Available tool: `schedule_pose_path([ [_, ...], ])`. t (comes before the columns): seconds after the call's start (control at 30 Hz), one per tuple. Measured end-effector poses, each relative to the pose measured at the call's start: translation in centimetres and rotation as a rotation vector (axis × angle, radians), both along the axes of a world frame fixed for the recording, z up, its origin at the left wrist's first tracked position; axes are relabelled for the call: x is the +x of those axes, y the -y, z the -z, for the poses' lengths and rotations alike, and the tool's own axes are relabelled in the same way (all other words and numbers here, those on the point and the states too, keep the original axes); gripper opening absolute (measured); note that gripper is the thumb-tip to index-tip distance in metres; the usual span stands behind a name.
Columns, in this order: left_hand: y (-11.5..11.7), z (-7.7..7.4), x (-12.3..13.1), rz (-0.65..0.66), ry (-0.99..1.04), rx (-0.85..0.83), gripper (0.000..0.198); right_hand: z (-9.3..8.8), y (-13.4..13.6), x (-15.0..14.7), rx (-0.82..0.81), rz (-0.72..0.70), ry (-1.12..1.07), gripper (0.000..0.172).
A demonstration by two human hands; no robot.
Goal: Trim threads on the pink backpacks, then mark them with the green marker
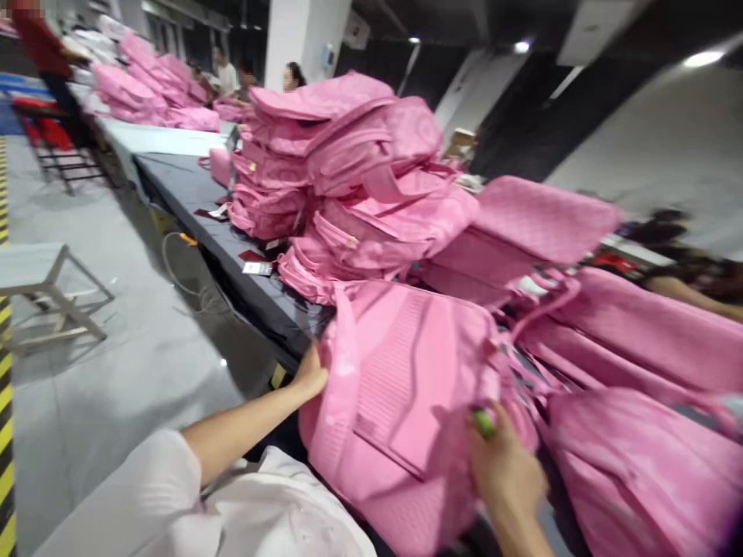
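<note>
the pink backpack (400, 348) sits at the near edge of the table (179, 182), right in front of the person, tilted so its padded panel and one broad strap (344, 371) face up, probably to keep that side easy to see and reach. the left hand (312, 375) pinches its left edge, thumb on the near side and fingers mostly hidden behind, which seems to steady the bag. the right hand (508, 464) is curled at the opposite side, by a small green thing (484, 422); blur hides whether it pinches that thing, the fabric, or both, so i cannot tell. having a hand at each side likely stops the soft body from sagging. beyond, more pink bags stand in a tall stack (348, 186), piled on one another presumably to save table space, with paper tags (257, 268) lying out at the table's edge. to the right, another pink bag (644, 456) lies close by, apparently laid there to stay within reach.
</note>
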State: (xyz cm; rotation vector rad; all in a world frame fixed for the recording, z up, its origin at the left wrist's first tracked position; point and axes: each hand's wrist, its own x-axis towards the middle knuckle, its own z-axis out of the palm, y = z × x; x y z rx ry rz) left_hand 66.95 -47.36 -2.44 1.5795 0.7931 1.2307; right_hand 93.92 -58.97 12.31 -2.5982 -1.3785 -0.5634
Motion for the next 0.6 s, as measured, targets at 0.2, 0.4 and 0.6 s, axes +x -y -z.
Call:
schedule_pose_path([
  [0.2, 1.1, -3.4, -0.2, -0.405, -0.018, 0.532, 0.053, 5.6, 2.3, -2.6, 0.045, -0.13, 0.071, 0.039],
  [0.4, -2.2, -8.7, 11.0, 0.344, -0.578, 1.228, 0.044, 5.6, 3.1, -2.3, -0.01, -0.099, 0.108, 0.042],
  [0.6, -7.0, -13.1, 19.7, 0.521, -0.745, 1.472, 0.042, 7.4, 2.6, -1.4, 0.003, -0.133, 0.158, 0.048],
])
